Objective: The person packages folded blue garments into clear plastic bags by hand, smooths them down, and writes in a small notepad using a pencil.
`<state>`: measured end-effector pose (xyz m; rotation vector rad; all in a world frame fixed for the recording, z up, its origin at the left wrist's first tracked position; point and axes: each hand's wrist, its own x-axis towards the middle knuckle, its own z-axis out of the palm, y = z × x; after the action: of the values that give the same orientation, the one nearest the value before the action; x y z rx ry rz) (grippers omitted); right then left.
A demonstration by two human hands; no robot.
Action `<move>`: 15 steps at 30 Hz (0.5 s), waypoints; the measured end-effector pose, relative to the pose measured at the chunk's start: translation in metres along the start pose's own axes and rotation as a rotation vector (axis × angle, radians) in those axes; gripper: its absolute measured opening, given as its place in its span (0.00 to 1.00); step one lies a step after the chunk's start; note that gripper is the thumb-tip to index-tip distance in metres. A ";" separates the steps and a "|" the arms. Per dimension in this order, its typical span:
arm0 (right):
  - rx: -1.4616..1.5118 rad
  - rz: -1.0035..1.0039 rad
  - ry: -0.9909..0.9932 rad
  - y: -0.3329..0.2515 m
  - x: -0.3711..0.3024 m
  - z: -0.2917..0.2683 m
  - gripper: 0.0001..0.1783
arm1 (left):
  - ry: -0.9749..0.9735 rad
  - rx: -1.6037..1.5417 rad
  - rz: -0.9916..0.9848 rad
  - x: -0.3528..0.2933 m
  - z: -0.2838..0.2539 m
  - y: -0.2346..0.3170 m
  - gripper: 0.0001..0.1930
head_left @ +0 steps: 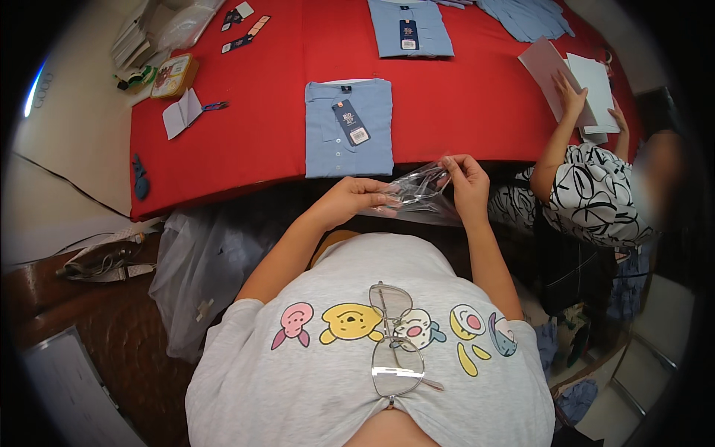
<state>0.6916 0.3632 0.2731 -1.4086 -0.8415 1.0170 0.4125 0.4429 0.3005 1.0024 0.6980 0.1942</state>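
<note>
Between my two hands, at the table's near edge, a clear plastic bag is stretched. My left hand pinches one side of it, thumb against fingers. The other side is gripped by my right hand, near the bag's upper corner. Just beyond my left hand a folded light-blue shirt lies flat on the red table. On the shirt rests a dark hang tag, and buttons run down its front. The bag's lower part hangs below the table edge.
Another folded blue shirt with a tag lies farther back on the red tablecloth. At right, a person handles white boards. Along the left are a notebook, a tin box, loose tags and a blue tool.
</note>
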 end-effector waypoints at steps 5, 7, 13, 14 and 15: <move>0.152 -0.232 -0.053 -0.015 -0.016 0.003 0.21 | 0.116 -0.249 -0.020 -0.011 -0.015 0.000 0.23; -0.243 -0.326 -0.056 -0.015 -0.027 0.009 0.15 | 0.117 -0.258 0.005 -0.014 -0.019 0.000 0.23; -0.247 -0.085 -0.046 -0.005 -0.027 0.026 0.07 | 0.136 -0.225 0.149 -0.013 -0.017 -0.006 0.30; -0.219 -0.074 -0.067 -0.005 -0.025 0.027 0.07 | 0.148 -0.088 0.206 -0.011 -0.013 -0.012 0.32; -0.195 -0.061 -0.085 -0.006 -0.023 0.025 0.07 | 0.156 0.048 0.261 -0.009 -0.011 -0.020 0.35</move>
<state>0.6605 0.3514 0.2824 -1.5011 -1.0636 0.9743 0.3958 0.4360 0.2846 1.1322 0.7148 0.4892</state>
